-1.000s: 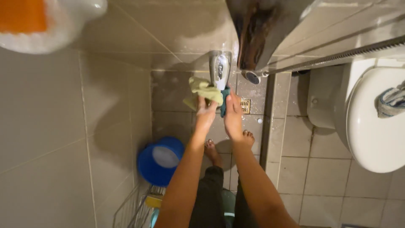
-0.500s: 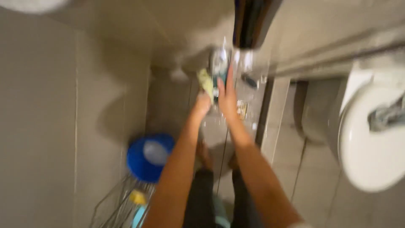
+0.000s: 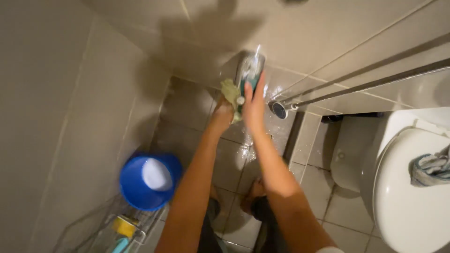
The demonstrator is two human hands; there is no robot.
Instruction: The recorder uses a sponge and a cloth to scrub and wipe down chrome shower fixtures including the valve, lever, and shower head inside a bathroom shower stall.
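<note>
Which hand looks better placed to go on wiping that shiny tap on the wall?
Probably the left hand: it grips the pale green cloth right beside the chrome tap. The right hand lies flat against the tap, fingers spread, seemingly steadying it.

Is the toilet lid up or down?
Down. The white toilet lid lies flat over the bowl, and a crumpled grey cloth rests on top of it, beside the tiled shower floor.

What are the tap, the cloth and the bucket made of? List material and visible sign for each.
Tap: likely chromed metal, mirror-bright glints.
Cloth: soft fabric, pale yellow-green, crumpled in the left hand.
Bucket: probably plastic, uniform glossy blue.
</note>
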